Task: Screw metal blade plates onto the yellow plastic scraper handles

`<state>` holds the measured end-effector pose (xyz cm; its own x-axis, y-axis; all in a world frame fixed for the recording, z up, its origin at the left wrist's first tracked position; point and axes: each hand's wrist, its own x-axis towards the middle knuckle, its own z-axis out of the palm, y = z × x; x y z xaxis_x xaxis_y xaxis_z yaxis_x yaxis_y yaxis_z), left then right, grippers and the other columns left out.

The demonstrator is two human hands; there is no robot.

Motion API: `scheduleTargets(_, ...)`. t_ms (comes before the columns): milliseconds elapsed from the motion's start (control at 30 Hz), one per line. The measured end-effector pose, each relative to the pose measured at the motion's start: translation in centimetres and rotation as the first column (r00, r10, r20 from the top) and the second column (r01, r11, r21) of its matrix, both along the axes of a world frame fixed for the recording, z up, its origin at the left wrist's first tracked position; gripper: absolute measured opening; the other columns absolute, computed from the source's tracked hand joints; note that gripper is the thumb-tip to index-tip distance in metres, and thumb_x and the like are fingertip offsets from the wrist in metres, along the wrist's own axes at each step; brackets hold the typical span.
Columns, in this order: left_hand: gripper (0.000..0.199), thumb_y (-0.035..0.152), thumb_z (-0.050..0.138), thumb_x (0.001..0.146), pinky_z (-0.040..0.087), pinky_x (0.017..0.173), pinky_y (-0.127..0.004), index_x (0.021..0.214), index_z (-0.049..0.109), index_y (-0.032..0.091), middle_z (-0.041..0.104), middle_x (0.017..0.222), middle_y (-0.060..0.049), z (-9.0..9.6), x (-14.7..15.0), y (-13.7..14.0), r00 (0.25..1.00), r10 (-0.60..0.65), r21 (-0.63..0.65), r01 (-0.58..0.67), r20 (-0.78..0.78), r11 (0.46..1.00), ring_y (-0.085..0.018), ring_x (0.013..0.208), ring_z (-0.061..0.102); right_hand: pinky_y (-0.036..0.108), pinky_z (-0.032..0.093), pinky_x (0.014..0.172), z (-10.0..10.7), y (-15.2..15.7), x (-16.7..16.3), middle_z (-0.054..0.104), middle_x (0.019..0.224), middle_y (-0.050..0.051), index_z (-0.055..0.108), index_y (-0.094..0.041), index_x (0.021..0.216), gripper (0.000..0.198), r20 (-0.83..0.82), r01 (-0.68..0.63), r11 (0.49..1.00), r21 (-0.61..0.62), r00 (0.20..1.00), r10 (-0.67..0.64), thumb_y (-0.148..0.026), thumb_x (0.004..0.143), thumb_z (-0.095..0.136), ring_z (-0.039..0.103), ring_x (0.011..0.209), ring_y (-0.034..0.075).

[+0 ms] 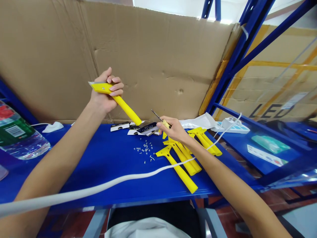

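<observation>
My left hand [106,92] is closed round a yellow scraper [127,109], raised above the blue table. A thin metal blade edge shows at the scraper's head, and its handle slants down to the right. My right hand [173,127] grips a screwdriver [166,124] with a yellowish handle, its dark shaft pointing up and to the left. Below and between the hands, small screws and nuts [146,149] lie scattered on the table. Several more yellow scrapers [182,173] rest under and beside my right forearm. Black-and-white blade packets [148,128] lie behind the screws.
A white cable [119,180] crosses in front of the blue table [109,158]. At left stands a large bottle with a green label [18,132]. Cardboard [148,66] backs the table, a white power strip [232,126] sits right, and a blue metal post [235,62] rises there.
</observation>
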<state>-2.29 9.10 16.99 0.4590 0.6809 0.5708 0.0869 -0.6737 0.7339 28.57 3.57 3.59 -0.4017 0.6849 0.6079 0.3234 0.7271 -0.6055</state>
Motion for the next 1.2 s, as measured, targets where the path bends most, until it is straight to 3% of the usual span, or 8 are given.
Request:
scheduleTargets(233,0.054,0.083,0.051,0.089,0.035,0.047,-0.038,0.082,0.071,0.033,0.061,0.073,-0.01,-0.2,1.3,-1.4,0.987,0.062,0.011,-0.064,0.151,0.998,-0.024,0.068,0.054,0.025,0.037,0.042,0.4,-0.2,0.1,0.082,0.1,0.008,0.084,-0.017,0.08,0.044,-0.096,0.008,0.958,-0.288,0.995,-0.037,-0.058,0.093,0.078,0.052,0.051,0.008)
scheduleTargets(333,0.049,0.075,0.053,0.094,0.03,0.042,-0.034,0.079,0.065,0.03,0.056,0.071,-0.008,-0.2,2.0,-2.1,0.977,0.055,-0.042,-0.047,0.207,0.998,-0.02,0.06,0.046,0.023,0.039,0.041,0.3,-0.1,0.0,0.083,0.096,0.008,0.088,-0.017,0.098,0.031,-0.132,-0.049,0.928,-0.369,0.991,0.0,-0.046,0.09,0.08,0.052,0.045,0.007)
scheduleTargets(500,0.052,0.074,0.05,0.099,0.032,0.039,-0.031,0.081,0.064,0.027,0.055,0.071,-0.007,0.1,2.6,-3.1,0.971,0.053,-0.138,-0.021,0.234,0.99,-0.018,0.057,0.046,0.024,0.042,0.038,0.4,-0.6,-0.3,0.081,0.125,0.01,0.087,-0.018,0.098,0.022,-0.267,-0.168,0.893,-0.418,0.962,0.056,-0.033,0.082,0.082,0.056,0.044,0.006)
scheduleTargets(633,0.053,0.067,0.045,0.106,0.035,0.038,-0.028,0.076,0.06,0.026,0.05,0.068,-0.005,0.7,2.6,-4.1,0.954,-0.018,-0.152,0.067,0.299,0.986,-0.016,0.054,0.045,0.025,0.034,0.036,0.6,-0.9,-0.5,0.082,0.095,0.007,0.087,-0.018,0.102,0.026,-0.274,-0.172,0.875,-0.452,0.96,0.048,-0.033,0.081,0.082,0.053,0.038,0.007)
scheduleTargets(733,0.056,0.055,0.046,0.11,0.024,0.034,-0.024,0.064,0.042,0.023,0.035,0.063,-0.001,1.3,3.0,-5.6,0.915,-0.137,-0.112,0.193,0.379,0.975,-0.011,0.046,0.026,0.025,0.032,0.038,0.7,-0.9,-0.5,0.069,0.062,-0.001,0.087,-0.017,0.102,0.026,-0.238,-0.162,0.869,-0.468,0.97,0.052,-0.031,0.081,0.08,0.049,0.035,0.009)
scheduleTargets(800,0.061,0.047,0.041,0.114,0.018,0.031,-0.023,0.059,0.031,0.021,0.029,0.064,0.001,1.9,3.4,-6.9,0.879,-0.205,-0.076,0.262,0.431,0.962,-0.009,0.044,0.016,0.025,0.032,0.038,0.6,-0.8,-0.5,0.062,0.055,-0.004,0.087,-0.017,0.101,0.025,-0.227,-0.161,0.867,-0.471,0.972,0.057,-0.029,0.08,0.079,0.048,0.036,0.01)
scheduleTargets(1067,0.068,0.049,0.055,0.11,0.019,0.026,-0.022,0.055,0.027,0.019,0.029,0.064,0.001,2.4,4.5,-10.1,0.879,-0.314,-0.06,0.357,0.36,0.932,-0.005,0.037,0.022,0.027,0.028,0.035,0.8,-1.0,-0.6,0.078,0.09,0.006,0.087,-0.019,0.098,0.024,-0.315,-0.248,0.807,-0.536,0.946,0.081,-0.032,0.078,0.085,0.049,0.04,0.007)
scheduleTargets(1200,0.066,0.064,0.057,0.106,0.027,0.03,-0.022,0.061,0.032,0.022,0.03,0.063,0.001,0.9,5.1,-9.0,0.953,-0.173,-0.12,0.208,0.248,0.971,-0.008,0.041,0.03,0.027,0.024,0.033,1.1,-1.4,-0.7,0.081,0.102,0.008,0.086,-0.018,0.093,0.022,-0.407,-0.35,0.741,-0.573,0.906,0.113,-0.031,0.076,0.087,0.047,0.039,0.004)
